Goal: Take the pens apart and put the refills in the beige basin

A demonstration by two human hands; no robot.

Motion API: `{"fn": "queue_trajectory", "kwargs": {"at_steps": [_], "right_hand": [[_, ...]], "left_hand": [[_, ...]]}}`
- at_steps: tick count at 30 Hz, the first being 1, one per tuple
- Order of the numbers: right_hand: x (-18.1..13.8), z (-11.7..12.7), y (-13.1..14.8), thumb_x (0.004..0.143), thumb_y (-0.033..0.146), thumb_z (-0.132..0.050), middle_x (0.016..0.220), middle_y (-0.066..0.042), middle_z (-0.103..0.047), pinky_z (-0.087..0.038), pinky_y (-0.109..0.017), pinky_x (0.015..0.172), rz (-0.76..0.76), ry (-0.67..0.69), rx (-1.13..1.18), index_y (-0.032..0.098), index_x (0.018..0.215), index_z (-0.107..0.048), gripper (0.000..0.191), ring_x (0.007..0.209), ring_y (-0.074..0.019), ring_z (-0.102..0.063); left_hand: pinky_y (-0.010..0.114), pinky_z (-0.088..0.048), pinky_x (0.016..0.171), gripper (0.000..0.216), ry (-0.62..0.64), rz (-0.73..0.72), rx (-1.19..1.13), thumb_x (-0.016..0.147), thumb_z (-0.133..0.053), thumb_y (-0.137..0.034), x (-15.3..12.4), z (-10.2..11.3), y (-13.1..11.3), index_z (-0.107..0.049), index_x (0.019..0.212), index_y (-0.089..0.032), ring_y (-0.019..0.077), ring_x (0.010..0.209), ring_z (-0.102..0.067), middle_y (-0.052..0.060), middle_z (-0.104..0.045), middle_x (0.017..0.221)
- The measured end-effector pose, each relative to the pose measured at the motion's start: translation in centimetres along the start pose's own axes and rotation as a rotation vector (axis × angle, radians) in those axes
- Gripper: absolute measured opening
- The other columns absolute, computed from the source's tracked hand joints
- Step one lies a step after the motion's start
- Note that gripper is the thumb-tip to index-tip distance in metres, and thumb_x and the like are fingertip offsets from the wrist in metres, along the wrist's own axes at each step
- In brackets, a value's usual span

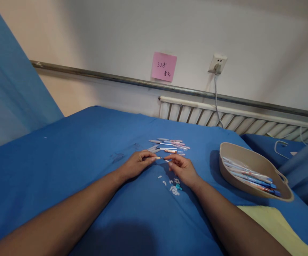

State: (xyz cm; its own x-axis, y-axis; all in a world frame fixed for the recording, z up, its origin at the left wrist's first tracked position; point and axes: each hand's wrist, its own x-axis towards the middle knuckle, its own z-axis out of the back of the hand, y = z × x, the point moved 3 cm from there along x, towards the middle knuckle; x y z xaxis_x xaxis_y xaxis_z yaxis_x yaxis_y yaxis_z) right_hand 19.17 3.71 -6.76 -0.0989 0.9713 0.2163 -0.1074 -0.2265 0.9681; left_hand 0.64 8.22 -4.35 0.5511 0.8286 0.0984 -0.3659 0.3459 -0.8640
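My left hand (139, 164) is closed in a pinch on a slim pen part with a pale yellowish end (158, 158). Facing it, my right hand (182, 170) pinches a thin piece with a dark shaft and a white tip (166, 160). The two pieces meet or nearly meet between my fingertips; whether they are joined is too small to tell. Just beyond my hands lie several pen parts (170, 143), some clear, some pinkish or orange. Nearer to me is a little heap of small white plastic pieces (174, 191) with a teal piece (179, 186) among them.
On the right stands a beige basket (224, 151) holding several pens (252, 177). A yellow cloth (274, 224) lies in front of it on the blue table cover (103, 138). Behind are a radiator (194, 113), a wall pipe (122, 79) and a plugged-in socket (218, 64).
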Motion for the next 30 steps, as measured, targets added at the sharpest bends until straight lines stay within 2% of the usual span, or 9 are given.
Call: {"fn": "queue_trajectory", "kwargs": {"at_steps": [7,12,16,20,24,30], "right_hand": [[-0.1,-0.2,-0.4,0.075,0.025,-0.056,0.057,0.004,-0.055,-0.033,-0.019,0.046,-0.015,0.029,-0.021,0.018,0.095,-0.067,0.024,0.048,-0.0084,-0.045],[-0.1,-0.2,-0.8,0.074,0.024,-0.056,0.056,0.004,-0.056,-0.032,-0.019,0.045,-0.023,0.052,-0.067,0.019,0.091,-0.068,0.022,0.048,-0.0083,-0.045],[-0.1,0.0,-0.8,0.075,0.026,-0.057,0.055,0.004,-0.054,-0.032,-0.020,0.045,-0.010,0.022,-0.173,0.019,0.078,-0.067,0.013,0.048,-0.0090,-0.044],[-0.3,-0.3,0.2,0.081,0.032,-0.055,0.064,0.001,-0.059,-0.039,-0.023,0.056,0.072,-0.075,-0.209,0.019,0.075,-0.065,0.017,0.058,-0.0120,-0.052],[-1.0,-1.1,1.5,0.086,0.042,-0.049,0.081,-0.003,-0.064,-0.044,-0.025,0.067,0.075,-0.118,-0.065,0.018,0.087,-0.065,0.028,0.076,-0.0160,-0.059],[-1.9,-2.4,2.0,0.086,0.055,-0.046,0.090,-0.006,-0.065,-0.046,-0.027,0.074,-0.051,-0.113,0.345,0.020,0.091,-0.065,0.040,0.085,-0.0166,-0.059]], "left_hand": [[0.027,-0.044,0.081,0.027,0.017,-0.011,0.001,0.082,-0.054,-0.040,0.0,-0.1,0.0,-0.070,0.092,-0.021,0.0197,0.089,-0.060,0.004,-0.068,0.094],[0.027,-0.044,0.078,0.024,0.029,-0.057,0.086,0.081,-0.057,-0.039,-0.2,-0.1,-0.5,-0.071,0.090,-0.022,0.0184,0.085,-0.059,0.003,-0.065,0.088],[0.027,-0.042,0.080,0.024,0.071,-0.158,0.168,0.084,-0.055,-0.039,-0.6,-0.7,-1.4,-0.071,0.092,-0.023,0.0177,0.085,-0.058,0.004,-0.065,0.086],[0.026,-0.041,0.076,0.025,0.109,-0.206,0.231,0.087,-0.052,-0.040,-1.2,-1.8,-2.3,-0.071,0.093,-0.024,0.0165,0.079,-0.058,0.003,-0.064,0.083],[0.024,-0.042,0.071,0.027,0.158,-0.193,0.238,0.088,-0.050,-0.041,-2.0,-3.2,-3.1,-0.069,0.089,-0.022,0.0168,0.078,-0.059,0.003,-0.065,0.082],[0.026,-0.043,0.080,0.027,0.254,-0.235,0.231,0.092,-0.045,-0.037,-2.9,-4.6,-4.2,-0.065,0.103,-0.024,0.0189,0.091,-0.059,0.005,-0.066,0.098]]}}
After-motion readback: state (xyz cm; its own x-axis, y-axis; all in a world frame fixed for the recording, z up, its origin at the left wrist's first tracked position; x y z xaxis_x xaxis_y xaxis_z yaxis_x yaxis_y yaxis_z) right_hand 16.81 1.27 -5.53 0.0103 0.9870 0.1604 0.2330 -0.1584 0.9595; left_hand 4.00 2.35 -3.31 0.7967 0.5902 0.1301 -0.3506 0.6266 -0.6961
